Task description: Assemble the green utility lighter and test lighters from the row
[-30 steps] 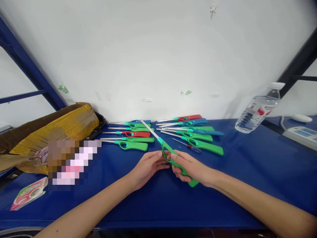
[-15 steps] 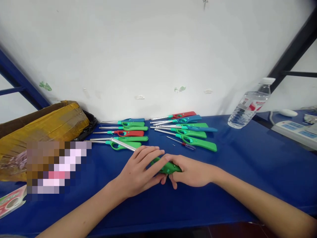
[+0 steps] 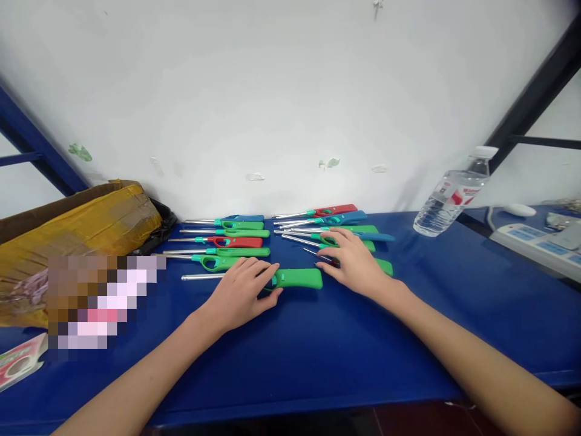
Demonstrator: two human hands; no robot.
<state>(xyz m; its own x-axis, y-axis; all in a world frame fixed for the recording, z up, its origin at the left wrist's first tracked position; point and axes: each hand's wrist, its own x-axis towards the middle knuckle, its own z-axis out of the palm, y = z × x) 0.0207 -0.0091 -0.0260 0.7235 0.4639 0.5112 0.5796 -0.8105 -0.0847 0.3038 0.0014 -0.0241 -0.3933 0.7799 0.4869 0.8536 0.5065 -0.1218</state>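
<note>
A green gas lighter (image 3: 299, 278) with a long metal tube lies on the blue table, its tube pointing left. My left hand (image 3: 245, 290) is closed around its middle, covering the trigger part. My right hand (image 3: 358, 260) reaches over a thin screwdriver (image 3: 310, 251), fingers curved and apart, hiding most of the handle. Under and behind that hand is a group of lighters, among them a red one (image 3: 342, 209), a blue one (image 3: 356, 216) and a green one (image 3: 385, 266). To the left rests another row, with a red lighter (image 3: 249, 241) and a green lighter (image 3: 213, 262).
A cardboard box with yellow tape (image 3: 91, 218) stands at the left, beside a blurred patch and a printed card (image 3: 20, 363). A water bottle (image 3: 454, 194) leans on the right side near a power strip (image 3: 535, 242). A white wall (image 3: 272, 91) closes the back.
The green lighter, held up between both hands before, now lies lower on the table under my left hand. My right hand has let go of it and moved up and right to the screwdriver.
</note>
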